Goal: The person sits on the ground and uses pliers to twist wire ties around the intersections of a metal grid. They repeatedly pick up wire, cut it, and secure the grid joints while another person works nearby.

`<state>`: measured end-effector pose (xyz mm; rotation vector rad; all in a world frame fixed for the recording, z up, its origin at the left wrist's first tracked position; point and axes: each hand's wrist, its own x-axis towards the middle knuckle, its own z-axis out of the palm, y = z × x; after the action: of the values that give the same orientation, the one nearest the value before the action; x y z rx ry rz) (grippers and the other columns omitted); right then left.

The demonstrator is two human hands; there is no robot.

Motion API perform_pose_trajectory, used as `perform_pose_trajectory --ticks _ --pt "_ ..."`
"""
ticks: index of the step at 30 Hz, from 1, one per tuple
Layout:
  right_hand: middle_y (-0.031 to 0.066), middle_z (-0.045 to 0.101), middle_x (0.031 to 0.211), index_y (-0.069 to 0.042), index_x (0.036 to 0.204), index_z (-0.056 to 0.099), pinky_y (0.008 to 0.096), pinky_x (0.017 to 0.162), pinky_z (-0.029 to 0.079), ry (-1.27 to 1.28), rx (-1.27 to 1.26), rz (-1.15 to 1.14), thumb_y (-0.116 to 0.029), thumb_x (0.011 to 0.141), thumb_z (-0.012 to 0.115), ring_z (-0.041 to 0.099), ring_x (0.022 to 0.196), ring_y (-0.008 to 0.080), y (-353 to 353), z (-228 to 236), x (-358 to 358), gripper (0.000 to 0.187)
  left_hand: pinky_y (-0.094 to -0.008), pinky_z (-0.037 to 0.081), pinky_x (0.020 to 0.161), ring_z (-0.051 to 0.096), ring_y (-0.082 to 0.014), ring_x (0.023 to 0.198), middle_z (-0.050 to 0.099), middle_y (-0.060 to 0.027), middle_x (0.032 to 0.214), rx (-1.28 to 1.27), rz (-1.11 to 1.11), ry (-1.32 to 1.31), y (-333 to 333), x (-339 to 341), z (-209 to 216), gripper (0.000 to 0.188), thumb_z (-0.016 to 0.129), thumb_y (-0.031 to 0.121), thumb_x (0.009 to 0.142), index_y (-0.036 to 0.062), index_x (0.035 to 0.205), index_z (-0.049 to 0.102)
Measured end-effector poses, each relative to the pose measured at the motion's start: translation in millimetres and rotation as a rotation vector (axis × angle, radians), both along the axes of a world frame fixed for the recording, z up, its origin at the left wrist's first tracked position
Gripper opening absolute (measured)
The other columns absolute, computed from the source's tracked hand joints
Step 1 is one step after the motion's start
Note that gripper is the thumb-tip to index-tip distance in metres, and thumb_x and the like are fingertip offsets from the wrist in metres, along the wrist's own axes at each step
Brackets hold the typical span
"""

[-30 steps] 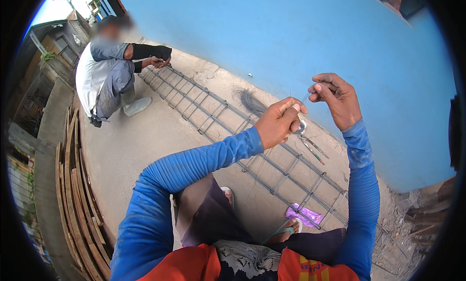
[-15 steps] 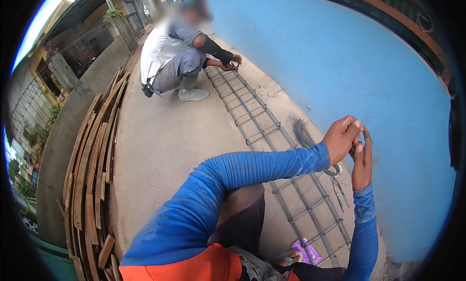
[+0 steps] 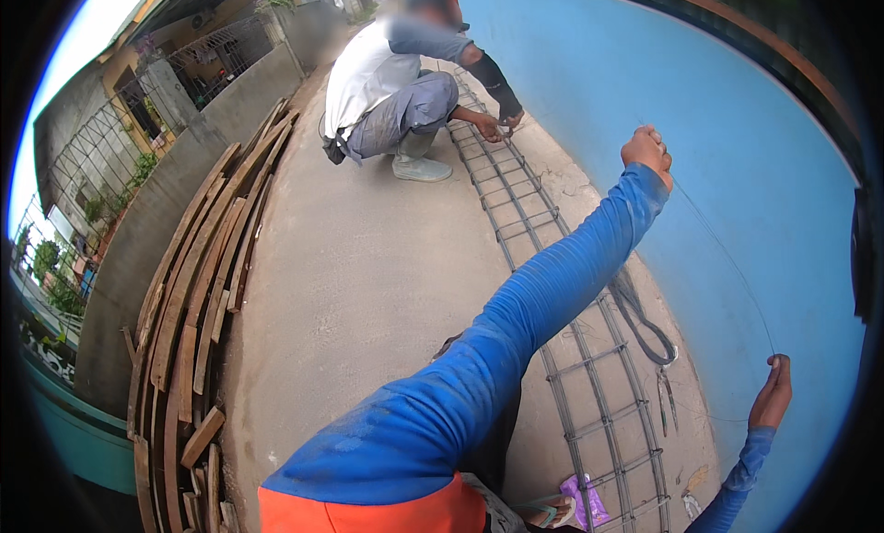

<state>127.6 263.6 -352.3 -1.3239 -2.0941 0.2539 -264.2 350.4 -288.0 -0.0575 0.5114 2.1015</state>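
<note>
A thin tie wire (image 3: 727,252) runs between my two hands in front of the blue wall. My left hand (image 3: 647,153), at the end of a blue sleeve, is raised and closed round its upper end. Lower and farther right, my right hand (image 3: 772,395) pinches the other end, its fingers pressed together. Below my left forearm a long steel rebar frame (image 3: 599,390) lies on the ground, partly hidden by that arm. Beside the frame are a looped bundle of dark wire (image 3: 645,326) and a pair of pincers (image 3: 667,399).
A co-worker (image 3: 391,91) squats at the frame's far end, both hands at its bars. Stacked wooden planks (image 3: 198,303) line the left side along a low concrete wall (image 3: 147,229). The blue wall (image 3: 589,63) bounds the right. A purple packet (image 3: 585,501) lies by my foot.
My hands have moved apart, the left up and away, the right down and to the right, drawing the wire out between them. The view has shifted, so the co-worker appears farther right.
</note>
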Motion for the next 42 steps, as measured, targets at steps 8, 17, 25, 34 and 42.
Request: perform_pose_trajectory --ticks 8,17,25,34,42 --pt "0.0001 0.047 0.061 0.002 0.09 0.061 0.0255 0.054 0.036 0.414 -0.896 0.853 -0.024 0.102 0.047 0.042 0.055 0.0095 -93.1 34.8 5.4 0.031 -0.0232 0.028 0.041 0.039 -0.0069 0.053 0.046 0.0035 0.073 0.265 0.066 0.112 -13.1 -7.4 16.0 0.009 0.042 0.017 0.1 0.01 0.1 0.048" --pt "0.0158 0.064 0.071 0.0 0.094 0.067 0.033 0.067 0.05 -0.132 -1.007 0.906 -0.024 0.099 0.051 0.06 0.062 0.0266 -94.4 -51.0 -62.9 0.029 -0.0227 0.032 0.04 0.041 -0.0076 0.055 0.046 0.0033 0.074 0.41 -0.04 0.195 -6.8 -24.6 9.1 0.011 0.039 0.017 0.102 0.0101 0.098 0.047" --pt "-0.0081 0.03 0.06 -0.005 0.093 0.055 0.0214 0.045 0.021 0.5 -0.255 -0.063 -0.032 0.104 0.043 0.024 0.051 0.0019 26.6 -10.6 23.3 0.031 -0.0254 0.04 0.047 0.045 -0.01 0.059 0.047 0.0027 0.073 0.494 -0.063 0.241 16.0 -57.1 -5.7 0.014 0.039 0.021 0.103 0.0103 0.098 0.047" --pt "0.0178 0.066 0.084 -0.002 0.098 0.067 0.0392 0.072 0.05 0.217 -0.433 0.669 -0.018 0.098 0.053 0.064 0.076 0.0341 -70.6 -50.6 -14.7 0.021 -0.0243 0.034 0.046 0.042 -0.0102 0.055 0.045 0.0033 0.069 0.555 -0.095 0.418 52.0 -162.8 -60.3 0.015 0.043 0.016 0.1 0.0133 0.086 0.048" --pt "0.0167 0.068 0.088 -0.004 0.098 0.068 0.0431 0.07 0.051 -0.065 -0.033 0.272 -0.023 0.097 0.054 0.065 0.078 0.0353 -1.6 -72.5 -16.6 0.024 -0.0434 0.055 0.086 0.051 -0.0238 0.085 0.045 -0.0116 0.096 0.134 -0.197 0.517 46.7 -18.3 -67.2 0.027 0.036 0.018 0.104 -0.0053 0.116 0.043"
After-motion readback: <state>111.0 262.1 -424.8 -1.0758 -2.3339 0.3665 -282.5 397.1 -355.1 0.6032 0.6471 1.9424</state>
